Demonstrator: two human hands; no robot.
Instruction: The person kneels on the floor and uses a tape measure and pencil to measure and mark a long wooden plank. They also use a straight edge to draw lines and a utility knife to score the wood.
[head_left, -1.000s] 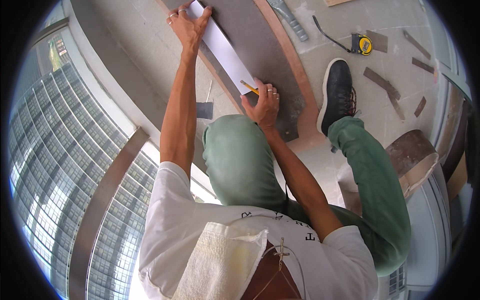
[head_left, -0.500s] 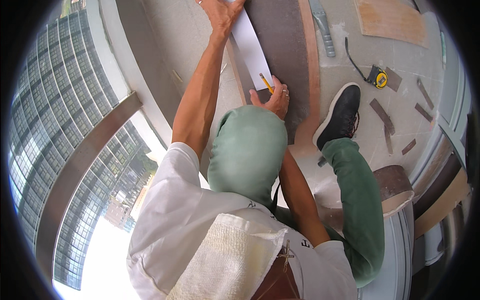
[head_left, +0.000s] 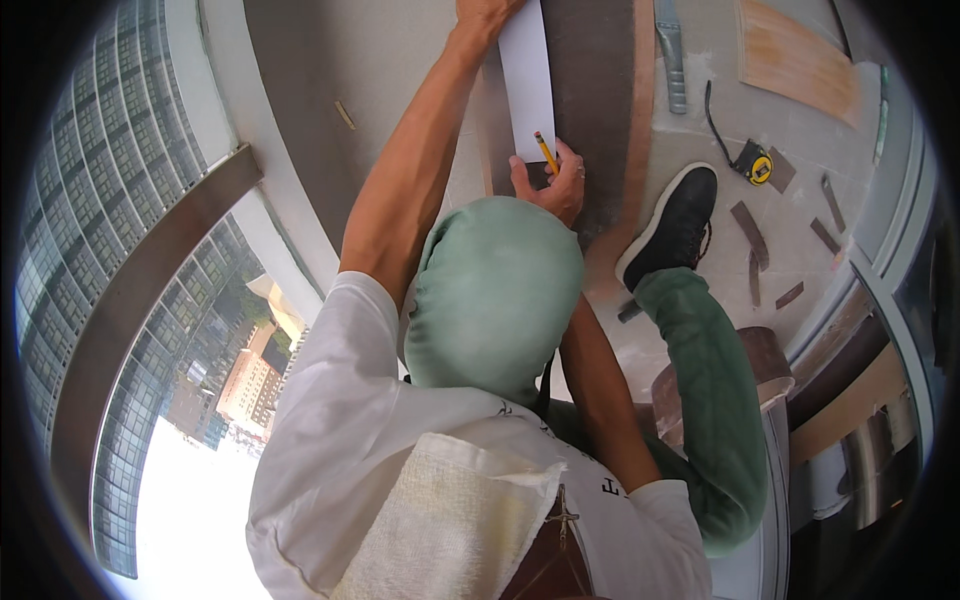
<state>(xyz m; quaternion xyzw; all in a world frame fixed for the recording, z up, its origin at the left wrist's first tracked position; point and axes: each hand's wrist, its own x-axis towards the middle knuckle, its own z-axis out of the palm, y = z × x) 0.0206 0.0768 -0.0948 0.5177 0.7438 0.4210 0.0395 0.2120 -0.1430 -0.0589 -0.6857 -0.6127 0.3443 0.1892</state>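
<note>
Grey floor [head_left: 690,140] bears tape measure [head_left: 757,166] and scraps [head_left: 750,232]; right fingers [head_left: 572,160] hold pencil [head_left: 545,152]; left hand [head_left: 486,12] cropped, can't tell its grip

We have a long, narrow white strip [head_left: 527,85] lying flat and lengthwise on a board [head_left: 592,110], close to the board's left edge. Its sides are straight and its near end is squared off; its far end runs out of our view. The board is dark brown, flat and wider than the strip, with a reddish border showing along its right side. We hold a slim yellow-orange pencil [head_left: 545,150] aslant at the strip's near end, its upper end leaning left over the white, its lower end hidden from us.
</note>
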